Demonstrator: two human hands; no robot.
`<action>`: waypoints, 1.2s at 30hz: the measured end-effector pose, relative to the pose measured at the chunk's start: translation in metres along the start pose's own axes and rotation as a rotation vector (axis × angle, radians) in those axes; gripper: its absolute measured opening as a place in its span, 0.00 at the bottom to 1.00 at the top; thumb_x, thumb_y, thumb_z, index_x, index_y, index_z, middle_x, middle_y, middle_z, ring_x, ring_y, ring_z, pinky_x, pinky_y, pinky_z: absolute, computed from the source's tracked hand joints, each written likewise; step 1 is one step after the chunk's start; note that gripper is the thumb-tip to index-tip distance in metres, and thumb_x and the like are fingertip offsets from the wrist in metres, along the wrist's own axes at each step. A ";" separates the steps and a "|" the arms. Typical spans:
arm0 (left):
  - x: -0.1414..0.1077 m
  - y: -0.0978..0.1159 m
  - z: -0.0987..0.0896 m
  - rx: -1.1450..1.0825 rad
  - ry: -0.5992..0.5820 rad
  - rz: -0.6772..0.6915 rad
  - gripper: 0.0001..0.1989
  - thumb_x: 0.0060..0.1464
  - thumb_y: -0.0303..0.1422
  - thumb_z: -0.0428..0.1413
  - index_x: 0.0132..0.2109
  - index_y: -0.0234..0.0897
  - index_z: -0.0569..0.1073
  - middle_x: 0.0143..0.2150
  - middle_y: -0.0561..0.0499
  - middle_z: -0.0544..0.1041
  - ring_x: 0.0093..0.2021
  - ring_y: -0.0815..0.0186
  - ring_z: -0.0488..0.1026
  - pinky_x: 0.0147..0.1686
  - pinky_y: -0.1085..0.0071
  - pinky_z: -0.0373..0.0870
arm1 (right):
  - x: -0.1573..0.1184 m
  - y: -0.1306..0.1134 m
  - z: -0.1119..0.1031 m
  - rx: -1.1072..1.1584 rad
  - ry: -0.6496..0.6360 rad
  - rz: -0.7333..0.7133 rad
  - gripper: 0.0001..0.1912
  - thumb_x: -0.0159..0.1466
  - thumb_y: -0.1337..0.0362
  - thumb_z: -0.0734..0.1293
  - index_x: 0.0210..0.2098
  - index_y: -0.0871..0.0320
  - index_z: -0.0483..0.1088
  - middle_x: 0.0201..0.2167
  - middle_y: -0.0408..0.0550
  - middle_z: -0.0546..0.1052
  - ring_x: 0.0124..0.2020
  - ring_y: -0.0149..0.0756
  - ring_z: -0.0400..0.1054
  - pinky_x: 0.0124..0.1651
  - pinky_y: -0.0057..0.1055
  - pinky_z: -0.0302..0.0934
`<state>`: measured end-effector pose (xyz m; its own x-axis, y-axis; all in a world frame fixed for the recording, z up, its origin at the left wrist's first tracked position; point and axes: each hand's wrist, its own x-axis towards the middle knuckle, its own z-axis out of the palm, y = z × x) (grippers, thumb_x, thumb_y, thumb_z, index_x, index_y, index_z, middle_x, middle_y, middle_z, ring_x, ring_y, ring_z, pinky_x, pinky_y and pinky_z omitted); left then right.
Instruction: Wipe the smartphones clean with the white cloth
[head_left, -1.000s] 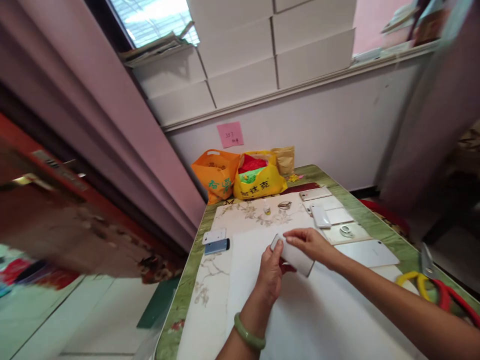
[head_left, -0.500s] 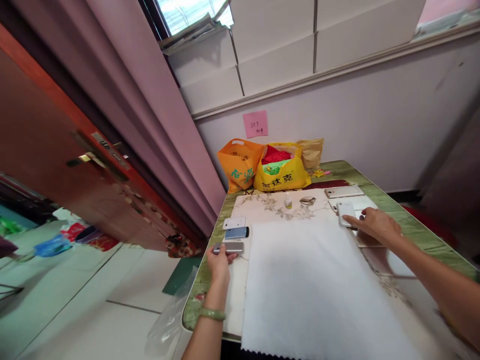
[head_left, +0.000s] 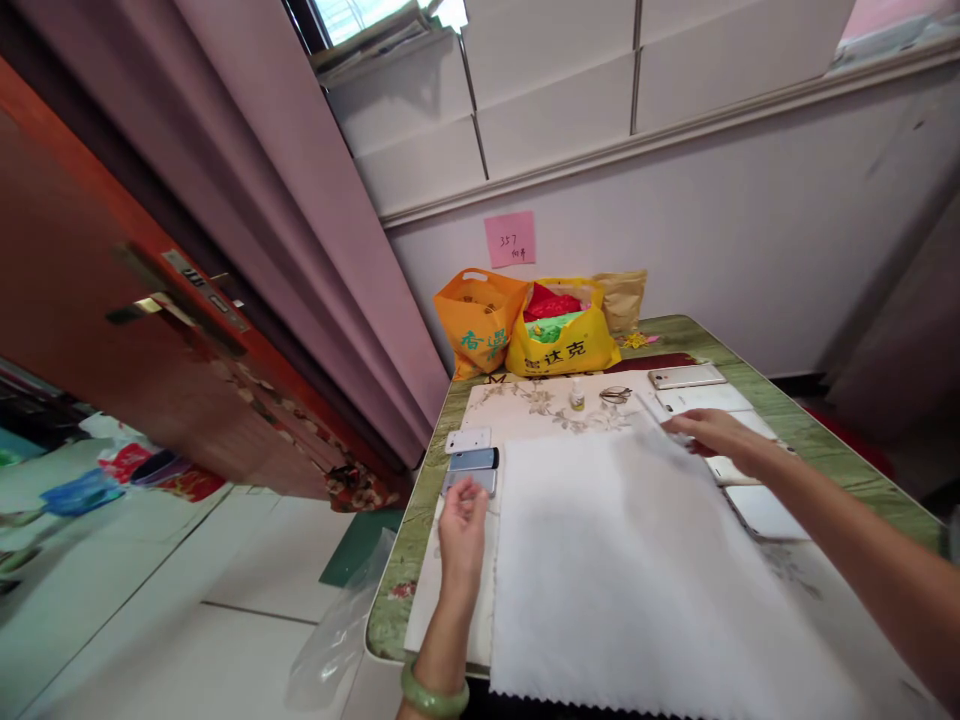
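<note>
Head view: the right hand (head_left: 716,438) grips a blurred pale phone (head_left: 655,410) near the far right corner of the white cloth (head_left: 600,570); the loosely curled left hand (head_left: 463,520) seems empty beside a grey phone (head_left: 484,482). Lifting seems underway; the next move calls for a steady pinch.

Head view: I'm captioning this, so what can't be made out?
In the head view:
- Grey phone: partly hidden by the left hand; touch unclear.
- Pale phone: blurred, edge-on in the right hand; face unseen.
- Small bottle: any lettering too small.
- Right forearm: cut off at right edge.
</note>
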<state>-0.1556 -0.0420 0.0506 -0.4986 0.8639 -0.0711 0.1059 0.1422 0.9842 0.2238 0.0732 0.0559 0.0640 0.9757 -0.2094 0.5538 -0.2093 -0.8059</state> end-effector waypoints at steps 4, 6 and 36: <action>-0.045 0.027 0.033 -0.449 -0.430 -0.319 0.33 0.49 0.52 0.60 0.55 0.35 0.67 0.44 0.39 0.77 0.36 0.60 0.77 0.33 0.63 0.74 | -0.070 -0.061 0.077 0.188 -0.379 -0.204 0.19 0.55 0.55 0.66 0.43 0.57 0.74 0.32 0.47 0.77 0.31 0.36 0.71 0.31 0.29 0.63; -0.053 0.033 0.040 -0.517 -0.398 -0.339 0.30 0.48 0.50 0.62 0.51 0.34 0.69 0.43 0.41 0.78 0.36 0.60 0.77 0.32 0.65 0.75 | -0.103 -0.081 0.114 0.114 -0.412 -0.340 0.18 0.53 0.56 0.69 0.41 0.58 0.75 0.32 0.47 0.77 0.30 0.36 0.70 0.33 0.31 0.64; 0.040 -0.024 -0.072 0.758 -0.123 0.018 0.41 0.42 0.46 0.62 0.60 0.29 0.63 0.19 0.56 0.72 0.16 0.63 0.69 0.18 0.72 0.59 | -0.076 0.151 -0.100 -0.710 0.065 -0.169 0.31 0.41 0.47 0.77 0.41 0.52 0.71 0.45 0.57 0.73 0.46 0.62 0.69 0.47 0.48 0.64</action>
<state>-0.2398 -0.0460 0.0358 -0.3969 0.9103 -0.1174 0.6959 0.3819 0.6082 0.3861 -0.0260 0.0052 -0.0330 0.9975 -0.0629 0.9637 0.0151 -0.2666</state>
